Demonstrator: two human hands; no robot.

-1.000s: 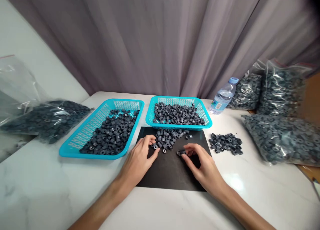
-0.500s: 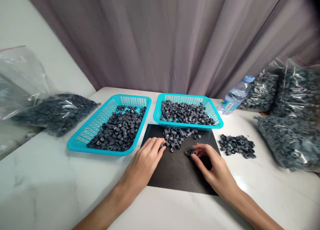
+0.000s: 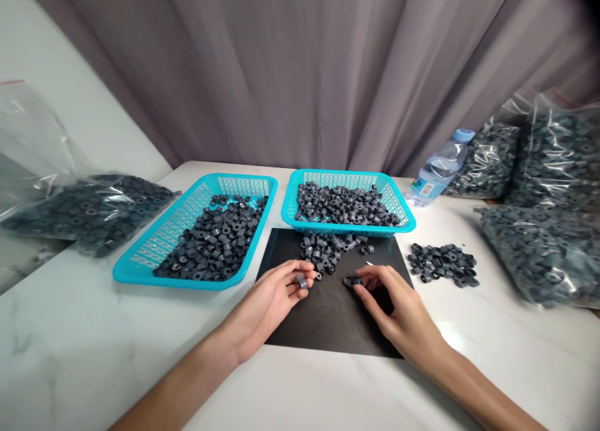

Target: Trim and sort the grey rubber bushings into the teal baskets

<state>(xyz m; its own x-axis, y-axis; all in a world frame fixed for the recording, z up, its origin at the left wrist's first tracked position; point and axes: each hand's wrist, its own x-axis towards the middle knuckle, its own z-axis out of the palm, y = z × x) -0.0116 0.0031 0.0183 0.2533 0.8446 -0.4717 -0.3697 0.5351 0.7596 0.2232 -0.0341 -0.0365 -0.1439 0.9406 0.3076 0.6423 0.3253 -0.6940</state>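
Note:
My left hand (image 3: 269, 300) is turned partly palm-up above the dark mat (image 3: 319, 325), its fingers curled around a small grey plastic ring (image 3: 300, 282). My right hand (image 3: 398, 303) pinches a dark ring-shaped piece (image 3: 358, 281) between thumb and fingertips, low over the mat. Another dark ring touches or lies beside that piece; I cannot tell which. A thin pale tip (image 3: 369, 263) shows above the right fingers, too small to name. Between and beyond both hands, a heap of loose grey rings (image 3: 323, 248) lies on the mat's far part.
Two blue baskets hold many grey rings, one at left (image 3: 187, 284) and one behind the mat (image 3: 349, 228). Loose pieces (image 3: 443, 263) lie right of the mat. A water bottle (image 3: 438, 168), a left bag (image 3: 117, 209) and right-hand bags (image 3: 548, 250) of pieces stand around.
My left hand has rolled from palm-down to partly palm-up, bringing the ring in its fingers into sight. My right hand keeps its pinch. The view has shifted slightly.

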